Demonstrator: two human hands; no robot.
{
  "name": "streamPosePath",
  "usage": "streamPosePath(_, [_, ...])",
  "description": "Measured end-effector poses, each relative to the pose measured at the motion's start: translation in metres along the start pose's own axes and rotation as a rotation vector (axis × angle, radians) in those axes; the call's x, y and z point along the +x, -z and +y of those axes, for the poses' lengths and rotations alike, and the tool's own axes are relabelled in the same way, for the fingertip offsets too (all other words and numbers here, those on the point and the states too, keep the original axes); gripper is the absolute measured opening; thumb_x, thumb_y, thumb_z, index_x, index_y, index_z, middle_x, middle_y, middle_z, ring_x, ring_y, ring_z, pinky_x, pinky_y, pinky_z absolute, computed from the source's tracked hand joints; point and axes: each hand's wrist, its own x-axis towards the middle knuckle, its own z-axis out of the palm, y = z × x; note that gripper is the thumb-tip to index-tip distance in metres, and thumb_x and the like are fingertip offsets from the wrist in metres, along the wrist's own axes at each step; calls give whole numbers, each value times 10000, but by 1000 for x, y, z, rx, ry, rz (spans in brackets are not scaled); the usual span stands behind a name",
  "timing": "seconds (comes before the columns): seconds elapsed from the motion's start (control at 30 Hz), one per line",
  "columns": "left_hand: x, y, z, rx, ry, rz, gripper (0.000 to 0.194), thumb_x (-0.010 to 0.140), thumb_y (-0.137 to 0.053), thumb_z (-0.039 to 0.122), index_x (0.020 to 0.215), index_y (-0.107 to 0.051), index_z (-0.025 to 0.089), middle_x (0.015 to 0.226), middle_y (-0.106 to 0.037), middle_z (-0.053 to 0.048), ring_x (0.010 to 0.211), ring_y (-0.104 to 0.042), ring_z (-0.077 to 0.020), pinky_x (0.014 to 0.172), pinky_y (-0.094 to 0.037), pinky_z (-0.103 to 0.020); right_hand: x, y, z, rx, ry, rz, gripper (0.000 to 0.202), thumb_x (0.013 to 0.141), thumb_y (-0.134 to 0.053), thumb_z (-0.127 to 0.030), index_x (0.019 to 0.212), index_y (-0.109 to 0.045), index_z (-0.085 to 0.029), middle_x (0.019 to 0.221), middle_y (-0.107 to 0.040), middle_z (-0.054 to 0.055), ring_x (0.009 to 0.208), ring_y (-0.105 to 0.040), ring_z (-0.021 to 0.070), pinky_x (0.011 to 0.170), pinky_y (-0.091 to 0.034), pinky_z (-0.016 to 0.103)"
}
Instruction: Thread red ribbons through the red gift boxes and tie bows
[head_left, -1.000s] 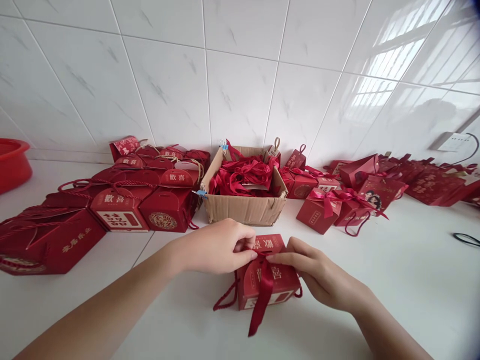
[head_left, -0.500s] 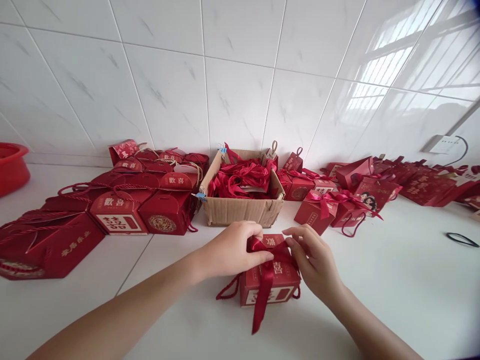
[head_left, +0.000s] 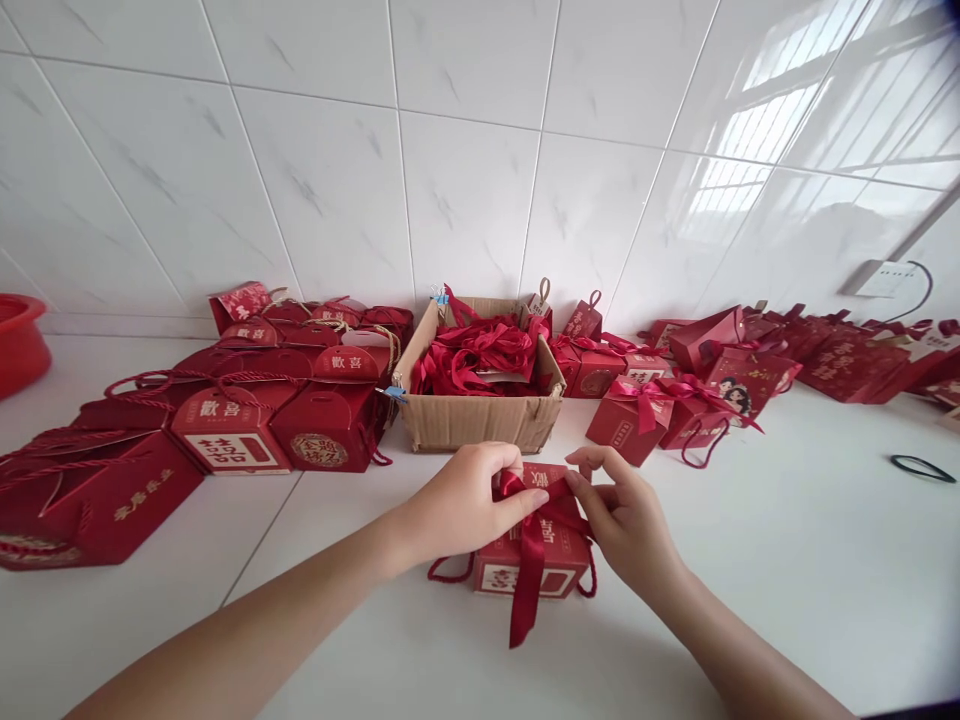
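Note:
In front of me on the white surface sits a small red gift box (head_left: pixel 495 553) with white and gold lettering and a red cord handle at each side. A red satin ribbon (head_left: pixel 531 560) lies crossed over its top, one tail hanging down the front face. My left hand (head_left: pixel 476 500) is closed on the ribbon at the box's left, thumb laid on the crossing. My right hand (head_left: pixel 619 505) pinches the ribbon between thumb and index finger at the right of the top. Part of the ribbon is hidden behind my fingers.
Behind the gift box stands a cardboard box (head_left: pixel 480 425) holding loose red ribbons (head_left: pixel 487 350). Several red boxes (head_left: pixel 225 425) with cord handles are stacked at left, near a red basin (head_left: pixel 19 350). Ribboned boxes (head_left: pixel 630 425) and red bags (head_left: pixel 855 360) line the right. A black loop (head_left: pixel 922 468) lies far right.
Both hands keep their grip on the ribbon, with only slight finger movement. The gift box and the hanging ribbon tail sit slightly higher in view, and the camera view has shifted a little.

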Motion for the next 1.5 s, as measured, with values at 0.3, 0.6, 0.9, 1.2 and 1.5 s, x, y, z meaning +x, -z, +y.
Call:
streamPosePath(0.3, [4,-9,-3,26,-57,105,318,812,-595,329,645,-358,198,680,-454,41,642,-420,-133,604,-338,-267,-8,7,-6,212,-80,-43,236,910,-536,-374,846,-357,-233,472,-295,-129,358,-205,34,344,-169,141])
streamPosePath(0.6, [6,-14,-6,-14,-92,125,383,831,-571,299,583,-299,193,623,-419,39,632,-407,-138,600,-317,-266,-26,-6,-10,-71,374,47,145,898,-485,-104,865,-407,-221,735,-422,-41,460,-383,40,406,-312,171])
streamPosePath(0.9, [6,-7,-7,-60,1,41,345,808,-601,372,636,-359,197,690,-455,39,653,-409,-139,602,-323,-268,-25,10,-15,-133,635,2,170,870,-485,-64,946,-448,-211,642,-446,-40,493,-371,82,450,-309,218])
streamPosePath(1.2, [6,2,-5,-153,-18,-37,352,820,-602,404,666,-364,196,664,-383,62,631,-362,-114,590,-309,-251,10,17,5,246,-72,-244,339,923,-524,-421,1198,-407,-260,939,-460,2,676,-498,92,555,-454,220])
streamPosePath(1.5, [10,16,-1,-257,26,-73,448,827,-563,520,568,-486,162,625,-422,33,604,-397,-115,572,-313,-263,10,19,-1,17,183,-270,122,935,-525,-289,1001,-576,-201,844,-542,29,751,-527,135,655,-470,278])
